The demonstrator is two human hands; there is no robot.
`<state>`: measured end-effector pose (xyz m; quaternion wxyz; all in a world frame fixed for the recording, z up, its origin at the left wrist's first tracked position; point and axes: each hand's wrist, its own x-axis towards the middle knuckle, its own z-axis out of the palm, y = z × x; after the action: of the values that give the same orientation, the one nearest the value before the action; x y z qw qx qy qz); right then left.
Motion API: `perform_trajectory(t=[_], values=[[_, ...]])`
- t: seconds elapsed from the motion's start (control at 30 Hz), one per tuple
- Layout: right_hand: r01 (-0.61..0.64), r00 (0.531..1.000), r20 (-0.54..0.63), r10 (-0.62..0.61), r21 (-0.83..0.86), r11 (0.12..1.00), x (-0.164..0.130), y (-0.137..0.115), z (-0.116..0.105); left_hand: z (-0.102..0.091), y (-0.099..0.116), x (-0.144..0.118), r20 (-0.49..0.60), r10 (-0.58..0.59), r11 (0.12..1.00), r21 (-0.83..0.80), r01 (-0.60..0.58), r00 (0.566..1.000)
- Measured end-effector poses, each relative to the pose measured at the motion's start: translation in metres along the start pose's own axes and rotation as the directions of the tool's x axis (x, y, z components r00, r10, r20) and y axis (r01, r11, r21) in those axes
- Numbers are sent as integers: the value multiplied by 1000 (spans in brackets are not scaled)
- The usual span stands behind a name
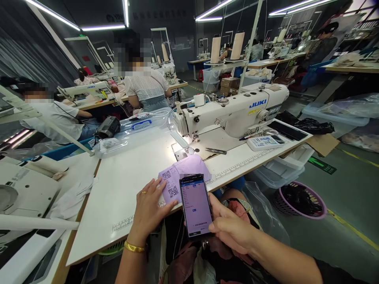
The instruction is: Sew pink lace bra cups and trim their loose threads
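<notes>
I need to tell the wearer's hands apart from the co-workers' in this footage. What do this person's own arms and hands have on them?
Both forearms are bare, with no sleeves and no gloves. The left hand has a thin gold ring on one finger, and a gold bangle circles the left wrist. The right hand shows no ring or wristband in this view.

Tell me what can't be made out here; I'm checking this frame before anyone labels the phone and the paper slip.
All in the head view:
- Phone in the right hand: screen text too small to read.
- Purple slip under the left hand: QR codes too small; the phone covers its near edge.
- Sewing machine: needle area lost in lamp glare.
- Right forearm: cut off by the bottom edge.
</notes>
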<state>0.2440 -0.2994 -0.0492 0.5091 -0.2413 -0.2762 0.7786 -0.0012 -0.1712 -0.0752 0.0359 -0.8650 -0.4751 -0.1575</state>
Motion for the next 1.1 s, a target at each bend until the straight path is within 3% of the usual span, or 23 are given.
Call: perform_trajectory(t=[0.17,0.3,0.63,0.9,1.1], values=[[25,1000,1,-25,-38,999,7,6,0,3,-2,0,8,4,1000,-7,-4,1000],[10,998,-67,-18,-112,994,9,13,-2,4,-3,0,15,4,1000,-16,-4,1000],[78,997,-23,-78,-5,997,11,-1,9,2,-3,-2,-17,6,1000,-10,-6,1000],[34,979,-200,-28,26,999,27,13,5,4,-5,-1,-25,5,1000,-18,-6,1000],[-49,997,-61,54,81,995,19,3,26,0,-2,-5,-15,-9,997,-72,8,1000]])
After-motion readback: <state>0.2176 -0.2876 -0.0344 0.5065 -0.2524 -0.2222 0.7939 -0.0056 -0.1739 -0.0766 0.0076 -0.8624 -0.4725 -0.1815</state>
